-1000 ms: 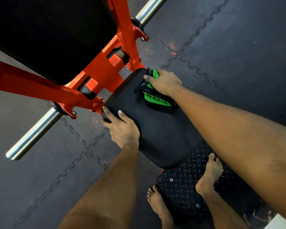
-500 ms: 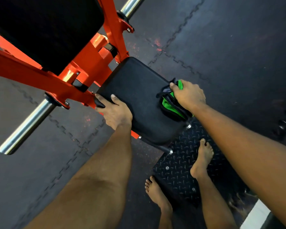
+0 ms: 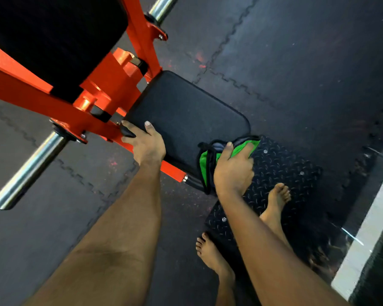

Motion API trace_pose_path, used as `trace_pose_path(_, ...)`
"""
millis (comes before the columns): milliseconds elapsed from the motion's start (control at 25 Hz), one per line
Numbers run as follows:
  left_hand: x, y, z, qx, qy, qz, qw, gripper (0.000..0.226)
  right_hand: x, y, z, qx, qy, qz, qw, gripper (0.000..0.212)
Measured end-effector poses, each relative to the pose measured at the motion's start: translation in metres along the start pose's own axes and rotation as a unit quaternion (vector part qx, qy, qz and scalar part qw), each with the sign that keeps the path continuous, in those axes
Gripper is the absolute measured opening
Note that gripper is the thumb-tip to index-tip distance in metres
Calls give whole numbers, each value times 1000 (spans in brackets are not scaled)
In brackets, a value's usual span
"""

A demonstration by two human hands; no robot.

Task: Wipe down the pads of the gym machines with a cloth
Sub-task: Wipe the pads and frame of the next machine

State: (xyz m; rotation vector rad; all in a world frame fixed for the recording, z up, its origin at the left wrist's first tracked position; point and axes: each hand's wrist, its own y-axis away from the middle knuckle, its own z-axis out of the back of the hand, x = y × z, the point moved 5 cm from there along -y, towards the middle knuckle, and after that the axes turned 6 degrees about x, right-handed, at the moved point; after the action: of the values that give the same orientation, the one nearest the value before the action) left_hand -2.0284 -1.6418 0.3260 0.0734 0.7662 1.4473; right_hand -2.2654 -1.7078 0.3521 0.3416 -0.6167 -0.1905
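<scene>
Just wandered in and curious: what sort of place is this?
Most likely a gym: an orange machine frame carrying a black seat pad, a chrome bar, and interlocking rubber floor mats.

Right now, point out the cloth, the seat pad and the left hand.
cloth (image 3: pixel 205 163): head view, green fold at its left edge.
seat pad (image 3: pixel 186 115): head view, bare middle of its top.
left hand (image 3: pixel 148 147): head view, back of the hand.
</scene>
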Motion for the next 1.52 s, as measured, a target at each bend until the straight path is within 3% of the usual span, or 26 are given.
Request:
trace_pose_path(160,2,0,22,80,-44,-21,996,55,-7,35,-9,36,-11,-33,999,61)
trace_pose_path(280,0,11,48,121,-15,-8,992,70,-9,53,3,115,-4,-58,992,47)
trace_pose_path(360,-10,40,72,136,8,-44,990,72,-5,70,25,175,-3,-74,982,39)
trace_pose_path(600,-38,132,156,158,144,-158,964,83,53,120,111,217,-113,44,969,37)
trace_pose_path(680,-41,154,194,137,156,-193,959,72,76,132,141,225,-157,95,957,30)
trace_pose_path(800,-47,181,253,110,173,-226,952,80,110,153,186,222,-190,147,945,32)
trace_pose_path(1120,-74,229,390,44,215,-336,916,49,192,192,242,225,-243,255,908,39)
trace_pose_path(1280,-82,225,441,-5,191,-362,912,31,234,203,244,222,-283,298,884,40)
trace_pose_path(1520,-124,185,501,-94,75,-414,902,33,302,188,195,228,-374,307,845,49)
